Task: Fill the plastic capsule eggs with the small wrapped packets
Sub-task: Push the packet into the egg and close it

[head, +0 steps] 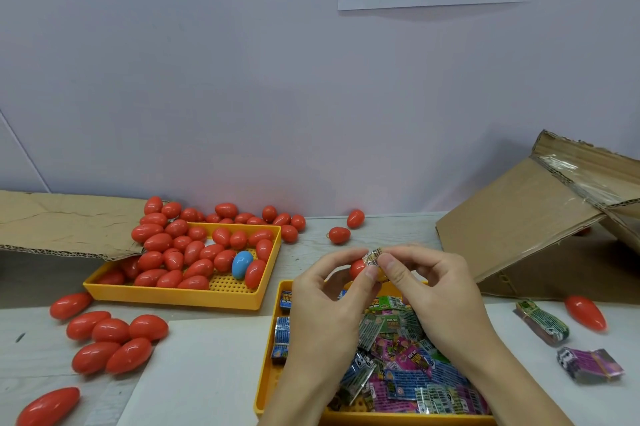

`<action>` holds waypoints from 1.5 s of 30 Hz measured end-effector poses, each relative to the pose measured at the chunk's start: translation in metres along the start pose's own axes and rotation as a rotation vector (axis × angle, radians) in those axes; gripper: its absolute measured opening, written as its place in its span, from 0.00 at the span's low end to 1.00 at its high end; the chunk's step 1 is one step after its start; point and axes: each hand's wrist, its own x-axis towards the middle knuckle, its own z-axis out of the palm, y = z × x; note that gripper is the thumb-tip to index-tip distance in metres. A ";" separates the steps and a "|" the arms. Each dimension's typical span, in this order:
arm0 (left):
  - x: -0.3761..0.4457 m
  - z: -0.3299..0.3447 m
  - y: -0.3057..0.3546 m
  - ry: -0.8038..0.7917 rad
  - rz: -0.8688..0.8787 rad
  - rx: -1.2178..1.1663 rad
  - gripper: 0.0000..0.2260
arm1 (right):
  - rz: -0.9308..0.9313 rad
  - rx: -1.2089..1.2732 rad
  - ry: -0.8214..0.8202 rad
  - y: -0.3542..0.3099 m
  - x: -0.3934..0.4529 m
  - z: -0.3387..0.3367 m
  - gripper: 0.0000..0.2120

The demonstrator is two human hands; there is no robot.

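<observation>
Scattered eggs [114, 339] left; cardboard box [540, 228] right

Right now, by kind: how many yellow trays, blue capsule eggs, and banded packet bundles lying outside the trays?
Yellow trays: 2
Blue capsule egg: 1
Banded packet bundles outside the trays: 2
Total: 5
</observation>
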 end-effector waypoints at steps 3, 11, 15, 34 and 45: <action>0.001 0.000 -0.001 0.015 0.010 -0.035 0.06 | 0.000 0.046 -0.029 -0.001 -0.002 0.000 0.05; 0.006 -0.003 -0.004 0.110 -0.014 -0.102 0.06 | -0.116 -0.293 -0.070 0.004 -0.005 0.005 0.16; 0.007 -0.003 -0.008 0.138 -0.010 -0.086 0.07 | -0.191 -0.490 -0.030 0.007 -0.006 0.011 0.17; 0.006 0.002 -0.004 0.093 0.012 0.034 0.04 | -0.252 -0.599 0.065 0.007 -0.004 0.018 0.25; 0.005 0.002 -0.005 0.070 -0.061 -0.075 0.09 | -0.238 -0.534 0.009 0.006 -0.006 0.020 0.23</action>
